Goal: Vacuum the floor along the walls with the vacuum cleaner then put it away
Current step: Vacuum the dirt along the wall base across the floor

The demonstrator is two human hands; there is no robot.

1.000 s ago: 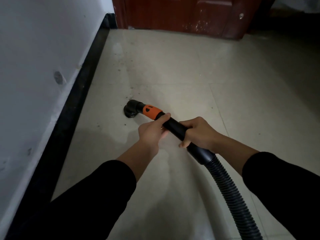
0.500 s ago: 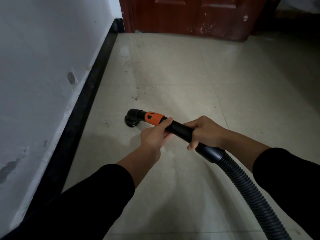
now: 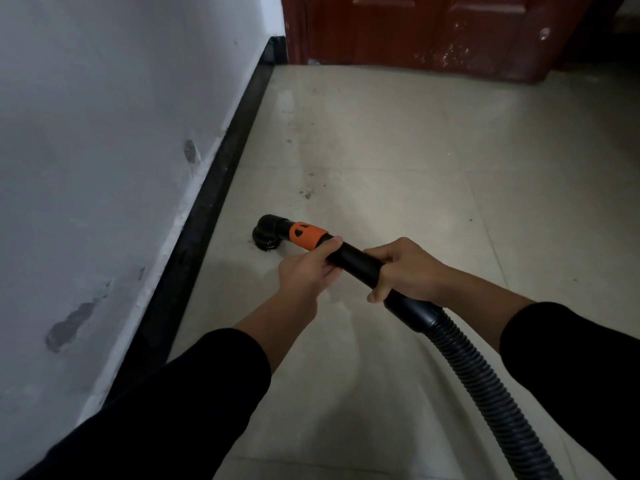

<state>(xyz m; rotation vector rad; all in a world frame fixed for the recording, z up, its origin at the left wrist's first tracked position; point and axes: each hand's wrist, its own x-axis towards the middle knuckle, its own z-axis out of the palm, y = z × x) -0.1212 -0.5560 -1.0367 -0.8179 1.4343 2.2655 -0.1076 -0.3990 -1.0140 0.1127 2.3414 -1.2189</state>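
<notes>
Head view: both hands on the vacuum's rigid tube [image 3: 353,263], low over the tiled floor [image 3: 398,161]. Left hand [image 3: 308,271] grips the tube just behind the orange collar [image 3: 308,235], fingers curled round it, thumb lying along the top. Right hand [image 3: 405,268] grips further back, just ahead of the cuff where the ribbed hose [image 3: 485,386] joins; its fingers are wrapped over the tube and pressed together, thumb tucked underneath. The round brush nozzle [image 3: 268,233] sits on the floor near the black baseboard [image 3: 221,188] but apart from it, with tile showing between. The hose runs back and exits bottom right; the vacuum body is out of view. Dirt specks [image 3: 308,194] lie ahead of the nozzle, toward the red door [image 3: 433,29]. The grey wall [image 3: 104,133] on the left is scuffed. Handling, judged: the tube is stiff, smooth plastic and probably light, so a two-hand grip on the bare tube gives good steering, front hand aiming and rear hand pushing. The hose is soft and bendy, a poor place to hold for control, and it likely drags and tugs from behind. The collar looks like a joint or release, so better not to squeeze it. Vacuuming along the wall looks mid-way, with putting away not yet started.
</notes>
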